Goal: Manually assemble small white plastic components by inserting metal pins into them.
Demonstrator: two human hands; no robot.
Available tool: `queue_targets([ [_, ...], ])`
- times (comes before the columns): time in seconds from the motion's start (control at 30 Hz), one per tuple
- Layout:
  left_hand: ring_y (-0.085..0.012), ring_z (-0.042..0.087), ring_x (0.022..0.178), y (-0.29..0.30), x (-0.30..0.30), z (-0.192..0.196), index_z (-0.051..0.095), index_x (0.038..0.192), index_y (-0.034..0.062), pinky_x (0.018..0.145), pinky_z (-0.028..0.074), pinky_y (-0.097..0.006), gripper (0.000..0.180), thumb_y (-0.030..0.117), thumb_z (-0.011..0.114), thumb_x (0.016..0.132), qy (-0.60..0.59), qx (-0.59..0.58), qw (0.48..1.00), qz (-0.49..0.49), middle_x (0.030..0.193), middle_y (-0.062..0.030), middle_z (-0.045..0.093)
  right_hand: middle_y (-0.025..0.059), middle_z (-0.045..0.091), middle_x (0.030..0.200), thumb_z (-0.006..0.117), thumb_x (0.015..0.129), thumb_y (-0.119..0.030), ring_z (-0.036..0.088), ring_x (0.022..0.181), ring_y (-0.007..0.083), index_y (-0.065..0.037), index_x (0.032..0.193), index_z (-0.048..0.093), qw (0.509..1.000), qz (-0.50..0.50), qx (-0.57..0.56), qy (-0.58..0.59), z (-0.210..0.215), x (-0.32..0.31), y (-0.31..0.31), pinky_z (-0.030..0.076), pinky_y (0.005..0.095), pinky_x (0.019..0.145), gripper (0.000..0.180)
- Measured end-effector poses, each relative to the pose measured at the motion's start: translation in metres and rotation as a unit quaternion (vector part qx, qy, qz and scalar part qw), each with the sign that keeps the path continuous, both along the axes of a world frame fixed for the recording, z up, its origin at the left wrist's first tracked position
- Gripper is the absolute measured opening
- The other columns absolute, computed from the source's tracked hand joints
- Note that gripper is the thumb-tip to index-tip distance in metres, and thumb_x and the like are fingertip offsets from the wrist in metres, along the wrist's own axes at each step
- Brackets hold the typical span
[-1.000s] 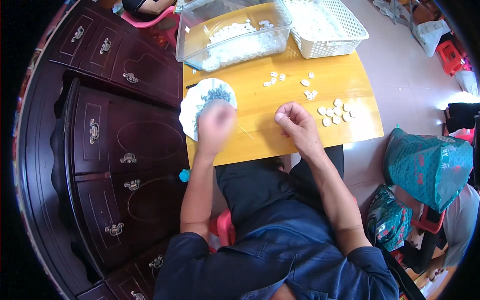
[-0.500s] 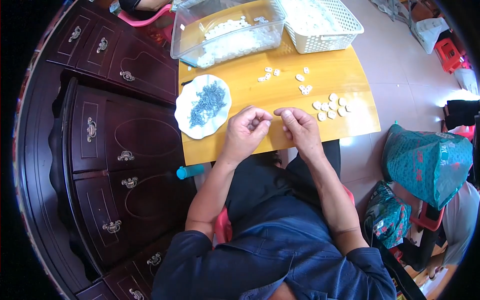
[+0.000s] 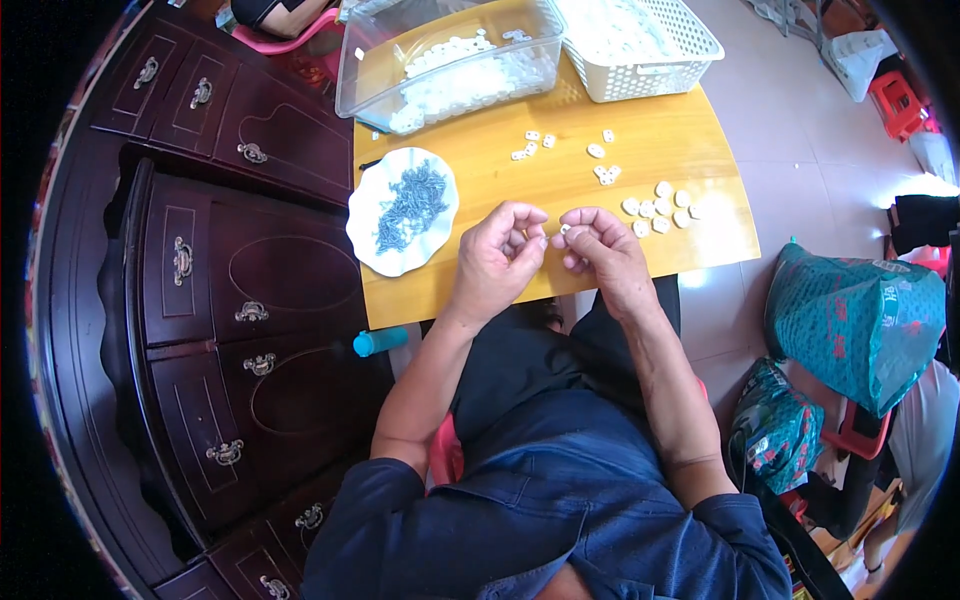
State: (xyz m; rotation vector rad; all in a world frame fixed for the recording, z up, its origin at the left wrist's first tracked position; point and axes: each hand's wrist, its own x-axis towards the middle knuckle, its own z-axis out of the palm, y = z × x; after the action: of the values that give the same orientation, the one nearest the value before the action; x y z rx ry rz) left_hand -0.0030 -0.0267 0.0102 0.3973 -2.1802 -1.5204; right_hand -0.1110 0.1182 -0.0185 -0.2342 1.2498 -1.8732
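Over the table's near edge my left hand [image 3: 498, 255] is curled, thumb and forefinger close together. Whatever lies in its pinch is too small to make out. Just across a narrow gap, my right hand [image 3: 608, 248] pinches a small white plastic piece [image 3: 565, 230] between thumb and forefinger. To the left stands a white scalloped plate [image 3: 440, 235] with a heap of small grey metal screws or pins [image 3: 410, 205]. Right of my right hand lies a cluster of round white pieces [image 3: 663, 207]. Farther off, small white two-holed pieces [image 3: 533, 140] lie scattered in little groups.
A clear plastic bin [image 3: 350, 90] and a white perforated basket [image 3: 690, 75], both holding white pieces, stand at the table's [image 3: 480, 180] far side. Dark wooden drawers [image 3: 250, 220] line the left. Teal bags [image 3: 850, 310] and another person's arm [image 3: 885, 535] are at right.
My hands have drawn slightly apart, and my right fingers have turned so that the small white piece shows between them. The head view has shifted a little.
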Motion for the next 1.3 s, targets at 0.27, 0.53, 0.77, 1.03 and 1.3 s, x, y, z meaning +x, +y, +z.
queue_targets([
  [0.27,-0.0031,0.059,0.064,0.004,-0.007,0.005,0.064,0.110,-0.0006,0.058,0.049,-0.020,0.025,-0.009,0.065,0.086,0.003,-0.035,0.999,-0.014,0.083,-0.0019,0.065,0.0027,0.073,0.098,0.060,0.103,-0.013,0.065,0.080,0.0065,-0.006,0.116,0.063,0.999,0.036,0.019,0.032,0.002,-0.001,0.003,0.052,0.0222,0.072,0.015],
  [0.53,-0.0050,0.058,0.059,0.002,-0.010,0.006,0.061,0.112,0.0002,0.055,0.047,-0.022,0.027,-0.008,0.065,0.086,-0.003,-0.070,0.997,-0.028,0.081,-0.0030,0.065,0.0009,0.069,0.097,0.059,0.104,-0.014,0.065,0.083,0.0073,-0.006,0.109,0.062,0.998,0.020,0.017,0.059,0.003,0.004,0.004,0.051,0.0218,0.074,0.010],
  [0.77,-0.0111,0.061,0.058,-0.001,-0.013,0.010,0.060,0.114,0.0016,0.056,0.048,-0.027,0.028,-0.005,0.066,0.087,-0.025,-0.101,0.993,-0.052,0.083,-0.0065,0.067,0.0006,0.067,0.090,0.063,0.101,-0.010,0.061,0.081,0.0072,-0.004,0.106,0.066,0.996,-0.007,0.031,0.089,0.005,0.005,0.003,0.050,0.0220,0.075,0.008],
  [1.03,-0.0165,0.063,0.060,-0.003,-0.014,0.012,0.060,0.115,0.0033,0.059,0.050,-0.030,0.029,-0.003,0.066,0.088,-0.031,-0.117,0.990,-0.066,0.085,-0.0087,0.068,0.0016,0.068,0.096,0.065,0.099,-0.004,0.065,0.084,0.0083,0.000,0.110,0.068,0.992,-0.020,0.029,0.118,-0.002,0.003,0.003,0.054,0.0230,0.077,0.012],
  [1.3,-0.0172,0.065,0.060,-0.003,-0.015,0.016,0.059,0.114,0.0036,0.059,0.050,-0.031,0.029,-0.005,0.066,0.087,-0.044,-0.120,0.989,-0.072,0.084,-0.0084,0.067,0.0007,0.066,0.093,0.065,0.097,-0.001,0.064,0.084,0.0079,-0.001,0.114,0.062,0.993,-0.033,0.012,0.117,-0.004,0.001,0.002,0.054,0.0226,0.077,0.017],
])
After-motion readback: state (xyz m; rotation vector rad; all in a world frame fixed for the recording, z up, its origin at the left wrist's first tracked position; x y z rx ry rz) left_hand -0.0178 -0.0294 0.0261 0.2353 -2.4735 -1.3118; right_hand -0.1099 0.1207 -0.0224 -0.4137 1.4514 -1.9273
